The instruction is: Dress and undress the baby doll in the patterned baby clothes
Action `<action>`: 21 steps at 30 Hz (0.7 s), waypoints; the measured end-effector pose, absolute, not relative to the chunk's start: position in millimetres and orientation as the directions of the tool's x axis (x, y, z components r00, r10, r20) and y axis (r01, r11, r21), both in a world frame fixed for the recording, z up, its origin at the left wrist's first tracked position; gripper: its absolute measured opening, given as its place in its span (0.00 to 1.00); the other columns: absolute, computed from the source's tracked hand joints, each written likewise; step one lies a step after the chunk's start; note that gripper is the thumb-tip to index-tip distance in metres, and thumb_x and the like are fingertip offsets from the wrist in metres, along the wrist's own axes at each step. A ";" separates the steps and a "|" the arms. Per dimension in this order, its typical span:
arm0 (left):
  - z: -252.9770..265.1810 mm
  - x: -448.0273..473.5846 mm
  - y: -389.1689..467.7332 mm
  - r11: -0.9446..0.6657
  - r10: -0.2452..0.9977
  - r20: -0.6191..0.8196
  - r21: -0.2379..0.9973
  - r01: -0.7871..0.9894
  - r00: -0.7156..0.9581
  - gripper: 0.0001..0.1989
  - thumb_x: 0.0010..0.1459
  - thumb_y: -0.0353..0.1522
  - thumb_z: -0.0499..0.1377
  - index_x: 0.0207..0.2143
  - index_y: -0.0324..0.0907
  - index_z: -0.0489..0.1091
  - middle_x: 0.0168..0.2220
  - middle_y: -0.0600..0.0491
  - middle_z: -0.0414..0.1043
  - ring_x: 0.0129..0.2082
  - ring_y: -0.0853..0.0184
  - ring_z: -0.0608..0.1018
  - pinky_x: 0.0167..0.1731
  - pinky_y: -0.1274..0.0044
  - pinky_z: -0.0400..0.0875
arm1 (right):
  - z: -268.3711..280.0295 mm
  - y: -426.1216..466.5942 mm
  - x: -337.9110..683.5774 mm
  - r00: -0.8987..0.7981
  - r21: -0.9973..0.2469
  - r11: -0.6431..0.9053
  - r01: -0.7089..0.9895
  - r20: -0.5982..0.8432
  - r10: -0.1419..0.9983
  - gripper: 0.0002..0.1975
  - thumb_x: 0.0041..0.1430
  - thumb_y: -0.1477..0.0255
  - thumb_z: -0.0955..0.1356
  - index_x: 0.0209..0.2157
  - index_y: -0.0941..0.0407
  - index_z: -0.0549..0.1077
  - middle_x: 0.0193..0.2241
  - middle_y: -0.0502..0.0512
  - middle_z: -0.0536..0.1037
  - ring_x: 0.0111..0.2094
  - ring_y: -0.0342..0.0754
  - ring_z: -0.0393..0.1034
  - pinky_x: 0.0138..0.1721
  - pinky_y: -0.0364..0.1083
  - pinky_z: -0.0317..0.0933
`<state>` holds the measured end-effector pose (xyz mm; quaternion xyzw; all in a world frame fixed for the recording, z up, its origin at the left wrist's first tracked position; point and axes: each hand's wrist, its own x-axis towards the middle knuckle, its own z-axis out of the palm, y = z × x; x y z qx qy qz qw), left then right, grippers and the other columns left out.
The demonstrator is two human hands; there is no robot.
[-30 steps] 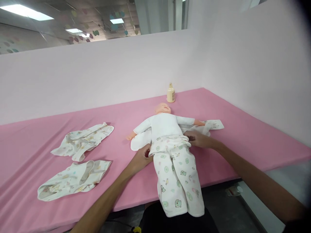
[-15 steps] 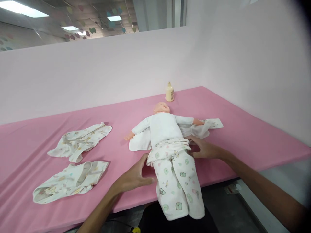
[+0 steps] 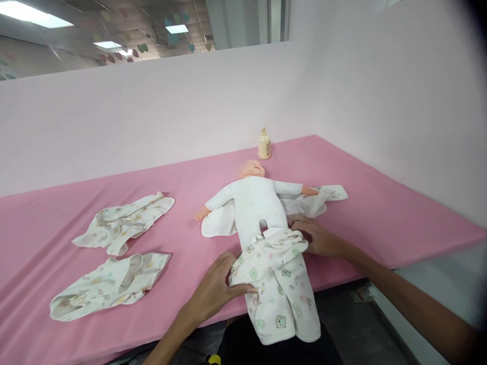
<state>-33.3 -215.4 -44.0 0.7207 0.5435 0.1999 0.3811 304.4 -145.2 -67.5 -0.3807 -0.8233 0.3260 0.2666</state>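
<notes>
Pink to either side, clamped the printed white pants [image 3: 279,284] by their top, with the left hand [image 3: 215,284] at left and right hand [image 3: 315,235] at right, around the thighs of the doll [image 3: 256,203], over the near table edge [image 3: 218,315].

The left hand [image 3: 213,288] and right hand [image 3: 318,238] hold printed pants [image 3: 280,289] around the thighs of a doll [image 3: 259,203]; a bottle [image 3: 264,146] stands far on the pink sheet [image 3: 198,197].
</notes>
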 end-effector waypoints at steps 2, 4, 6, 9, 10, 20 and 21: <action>-45.6 -36.6 -218.2 -0.180 0.920 -0.106 0.741 0.646 0.378 0.19 0.52 0.47 0.66 0.40 0.44 0.70 0.41 0.50 0.71 0.41 0.59 0.72 0.38 0.71 0.68 | -69.7 -154.1 304.0 -0.551 -0.710 0.532 0.461 0.240 0.799 0.10 0.60 0.62 0.70 0.40 0.52 0.71 0.50 0.58 0.70 0.54 0.56 0.64 0.58 0.55 0.60; -47.5 -39.9 -219.4 -0.237 0.897 -0.090 0.727 0.644 0.433 0.17 0.56 0.46 0.63 0.32 0.43 0.66 0.37 0.51 0.68 0.38 0.62 0.70 0.37 0.73 0.66 | -72.8 -163.1 303.4 -0.531 -0.663 0.568 0.488 0.291 0.796 0.06 0.61 0.67 0.68 0.40 0.51 0.71 0.50 0.59 0.71 0.54 0.56 0.64 0.57 0.56 0.61; -47.1 -42.1 -219.6 -0.258 0.885 -0.081 0.734 0.629 0.458 0.17 0.59 0.45 0.62 0.30 0.42 0.64 0.36 0.52 0.68 0.38 0.63 0.70 0.38 0.74 0.66 | -75.6 -170.9 302.7 -0.512 -0.621 0.593 0.512 0.333 0.792 0.08 0.60 0.71 0.67 0.42 0.51 0.71 0.53 0.59 0.70 0.57 0.57 0.63 0.58 0.57 0.60; -41.8 -40.9 -222.0 -0.175 0.889 -0.141 0.776 0.606 0.436 0.22 0.54 0.46 0.66 0.45 0.45 0.66 0.47 0.51 0.69 0.46 0.60 0.72 0.45 0.72 0.68 | -76.1 -180.8 302.3 -0.503 -0.638 0.557 0.531 0.291 0.814 0.17 0.58 0.71 0.69 0.49 0.50 0.68 0.57 0.60 0.68 0.59 0.59 0.62 0.59 0.59 0.59; -40.5 -39.3 -224.0 -0.130 0.891 -0.176 0.785 0.606 0.419 0.30 0.50 0.46 0.68 0.52 0.47 0.64 0.52 0.50 0.68 0.50 0.57 0.72 0.48 0.70 0.69 | -74.9 -183.9 302.3 -0.504 -0.668 0.519 0.532 0.243 0.829 0.22 0.56 0.69 0.70 0.52 0.50 0.66 0.58 0.60 0.68 0.58 0.60 0.62 0.59 0.59 0.61; -84.2 -21.1 -264.1 -0.148 0.974 0.001 0.764 0.628 0.227 0.60 0.40 0.50 0.73 0.68 0.55 0.40 0.69 0.42 0.46 0.68 0.45 0.57 0.64 0.54 0.59 | -66.2 -198.3 299.1 -0.433 -0.772 0.308 0.556 0.048 0.900 0.34 0.50 0.61 0.75 0.56 0.50 0.63 0.53 0.60 0.70 0.54 0.62 0.66 0.52 0.57 0.66; -87.5 -19.9 -267.7 -0.182 0.972 0.041 0.748 0.638 0.230 0.61 0.40 0.50 0.73 0.68 0.56 0.39 0.69 0.43 0.44 0.69 0.45 0.55 0.64 0.53 0.59 | -66.6 -198.3 297.8 -0.423 -0.766 0.308 0.564 0.053 0.905 0.32 0.50 0.62 0.75 0.55 0.51 0.64 0.52 0.61 0.71 0.53 0.62 0.67 0.51 0.57 0.66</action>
